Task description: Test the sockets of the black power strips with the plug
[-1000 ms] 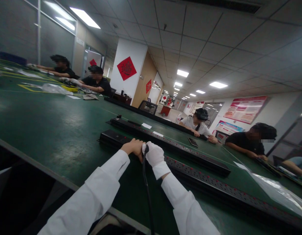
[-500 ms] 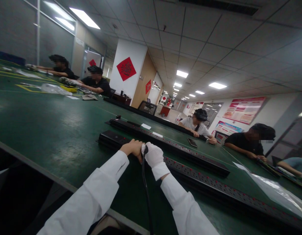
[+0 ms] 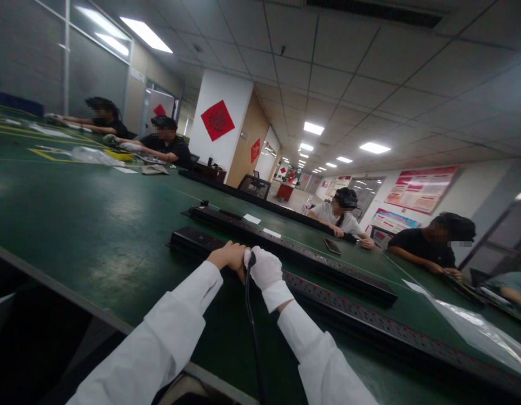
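Note:
A long black power strip (image 3: 349, 312) with rows of sockets and red dots lies slantwise on the table in front of me. My left hand (image 3: 230, 256), bare, is curled over the strip near its left end, its fingertips partly hidden. Right beside it, touching or almost touching, my right hand (image 3: 265, 269) in a white glove is closed on a black cable (image 3: 252, 320). The cable's thick end shows at the glove, and the rest hangs down towards me. Whether that end meets a socket is hidden by my hands.
A second power strip (image 3: 323, 258) lies behind, with white paper slips (image 3: 252, 219) on or beside it. Further back are a long black bar (image 3: 235, 191) and a phone (image 3: 332, 246). Clear plastic bags (image 3: 475, 320) lie right. Several people sit around the green table (image 3: 95, 214).
My two hands, the cable and the strips keep their places. At the far left, a co-worker's gloved hand has shifted slightly.

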A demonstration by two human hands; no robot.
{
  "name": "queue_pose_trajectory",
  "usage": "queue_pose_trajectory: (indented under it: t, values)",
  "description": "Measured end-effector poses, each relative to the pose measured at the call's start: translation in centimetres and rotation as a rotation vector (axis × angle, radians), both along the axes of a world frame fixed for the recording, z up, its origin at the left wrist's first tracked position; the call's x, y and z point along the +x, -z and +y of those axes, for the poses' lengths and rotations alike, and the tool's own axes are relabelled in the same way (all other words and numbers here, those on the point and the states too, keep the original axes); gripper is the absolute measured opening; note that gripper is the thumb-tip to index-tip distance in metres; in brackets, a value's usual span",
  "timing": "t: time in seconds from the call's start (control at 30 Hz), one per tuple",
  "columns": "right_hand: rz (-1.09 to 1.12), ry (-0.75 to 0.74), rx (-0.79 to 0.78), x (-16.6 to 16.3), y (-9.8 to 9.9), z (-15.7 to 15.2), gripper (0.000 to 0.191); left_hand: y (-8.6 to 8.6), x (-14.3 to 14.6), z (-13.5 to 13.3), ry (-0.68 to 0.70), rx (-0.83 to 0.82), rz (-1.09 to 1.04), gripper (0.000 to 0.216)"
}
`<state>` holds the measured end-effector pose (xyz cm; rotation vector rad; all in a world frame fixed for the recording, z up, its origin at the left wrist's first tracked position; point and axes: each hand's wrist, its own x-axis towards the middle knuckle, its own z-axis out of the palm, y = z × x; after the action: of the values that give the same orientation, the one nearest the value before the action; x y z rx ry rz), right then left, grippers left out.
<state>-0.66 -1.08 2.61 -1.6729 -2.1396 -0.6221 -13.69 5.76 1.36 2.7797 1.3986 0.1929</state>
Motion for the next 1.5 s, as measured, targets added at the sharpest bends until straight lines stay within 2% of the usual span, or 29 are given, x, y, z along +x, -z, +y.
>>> queue_pose_trajectory:
  t: [0.43,0.97,1.5]
  values:
    - [0.004,-0.007,0.0,0.03,-0.12,-0.08,0.037,-0.45,0.02,-0.47,-0.011,-0.022,-0.003,0.075]
    - [0.004,0.014,-0.01,-0.06,-0.03,-0.06,0.04,-0.21,-0.01,-0.17,0.013,0.004,0.003,0.076]
    - [0.001,0.001,-0.007,0.07,-0.07,-0.06,0.039,-0.35,-0.03,-0.3,-0.002,-0.039,-0.015,0.075]
